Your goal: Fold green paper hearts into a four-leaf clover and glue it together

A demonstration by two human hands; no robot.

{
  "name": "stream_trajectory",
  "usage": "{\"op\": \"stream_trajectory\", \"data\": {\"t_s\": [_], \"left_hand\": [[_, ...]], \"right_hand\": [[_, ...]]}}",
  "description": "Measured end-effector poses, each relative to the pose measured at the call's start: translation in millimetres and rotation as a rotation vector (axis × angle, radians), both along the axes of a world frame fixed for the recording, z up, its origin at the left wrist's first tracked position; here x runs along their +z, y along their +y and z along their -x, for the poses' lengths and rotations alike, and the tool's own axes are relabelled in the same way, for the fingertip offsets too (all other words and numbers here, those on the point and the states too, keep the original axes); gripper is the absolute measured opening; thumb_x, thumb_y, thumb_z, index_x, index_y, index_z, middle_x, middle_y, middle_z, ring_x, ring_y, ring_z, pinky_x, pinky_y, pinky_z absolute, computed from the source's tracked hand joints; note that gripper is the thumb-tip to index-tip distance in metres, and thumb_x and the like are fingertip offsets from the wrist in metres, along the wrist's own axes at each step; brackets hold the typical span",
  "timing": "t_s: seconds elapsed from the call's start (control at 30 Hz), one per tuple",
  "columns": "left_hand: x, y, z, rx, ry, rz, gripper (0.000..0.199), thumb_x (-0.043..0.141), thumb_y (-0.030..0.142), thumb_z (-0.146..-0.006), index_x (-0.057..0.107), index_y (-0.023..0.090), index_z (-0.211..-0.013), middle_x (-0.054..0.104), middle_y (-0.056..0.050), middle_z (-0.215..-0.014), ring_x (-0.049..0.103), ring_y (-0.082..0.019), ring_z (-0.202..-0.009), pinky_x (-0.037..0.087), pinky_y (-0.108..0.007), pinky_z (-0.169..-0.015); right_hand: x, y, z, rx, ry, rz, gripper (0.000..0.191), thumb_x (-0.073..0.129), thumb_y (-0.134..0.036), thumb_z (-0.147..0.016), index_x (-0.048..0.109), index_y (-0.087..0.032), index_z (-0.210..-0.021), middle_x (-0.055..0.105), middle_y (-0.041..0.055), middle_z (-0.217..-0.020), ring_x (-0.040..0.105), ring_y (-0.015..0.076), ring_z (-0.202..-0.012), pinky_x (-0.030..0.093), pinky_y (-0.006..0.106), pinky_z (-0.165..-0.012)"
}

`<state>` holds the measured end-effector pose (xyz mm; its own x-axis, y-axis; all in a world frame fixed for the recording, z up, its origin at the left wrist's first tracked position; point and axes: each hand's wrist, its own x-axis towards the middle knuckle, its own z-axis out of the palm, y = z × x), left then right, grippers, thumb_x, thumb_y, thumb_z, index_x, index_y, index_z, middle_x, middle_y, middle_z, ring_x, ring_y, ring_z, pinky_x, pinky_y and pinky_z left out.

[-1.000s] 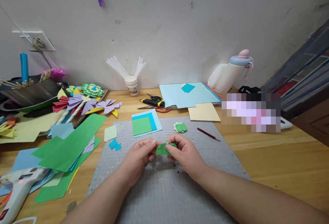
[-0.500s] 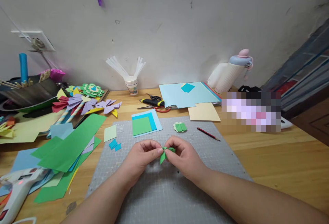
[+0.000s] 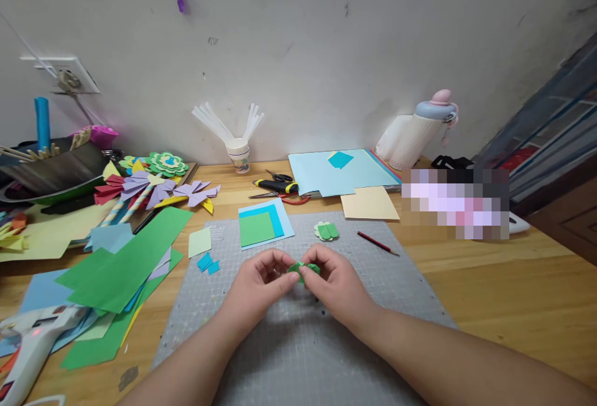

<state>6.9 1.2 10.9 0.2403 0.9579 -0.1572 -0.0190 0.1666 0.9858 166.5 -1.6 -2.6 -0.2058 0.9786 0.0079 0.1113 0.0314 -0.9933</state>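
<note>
Presently, the left hand (image 3: 260,276) and right hand (image 3: 336,276) share 1 small folded green paper (image 3: 293,267) above the gray cutting mat (image 3: 298,356). Each grip: clamped on it, thumbs nearest. Relative to that paper: flower-shaped piece (image 3: 326,230) at 1 o'clock, pencil (image 3: 379,244) at 2 o'clock, stacked paper squares (image 3: 258,230) at 10 o'clock, 2 blue scraps (image 3: 205,262) at 9 o'clock.

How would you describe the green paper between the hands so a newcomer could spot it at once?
Find the big grey gridded mat on the wooden desk. Over it, the left hand and right hand nearly meet at a small creased green paper. Unlike the scalloped green piece and flat green square lying beyond, this one is held.
</note>
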Motion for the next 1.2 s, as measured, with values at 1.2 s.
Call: {"op": "stream_trajectory", "data": {"t_s": [1.2], "left_hand": [[-0.4, -8.3, -4.2, 0.094, 0.461, -0.305, 0.007, 0.053, 0.02, -0.073, 0.052, 0.019, -0.066, 0.054, 0.001, -0.066, 0.048, -0.014, -0.064, 0.037, -0.025, -0.06]], "right_hand": [[1.0, -3.9, 0.1, 0.044, -0.186, -0.183, 0.008, 0.053, -0.019, -0.078, 0.059, -0.019, -0.072, 0.056, -0.0007, -0.068, 0.049, 0.0127, -0.064, 0.039, 0.023, -0.06]]}}
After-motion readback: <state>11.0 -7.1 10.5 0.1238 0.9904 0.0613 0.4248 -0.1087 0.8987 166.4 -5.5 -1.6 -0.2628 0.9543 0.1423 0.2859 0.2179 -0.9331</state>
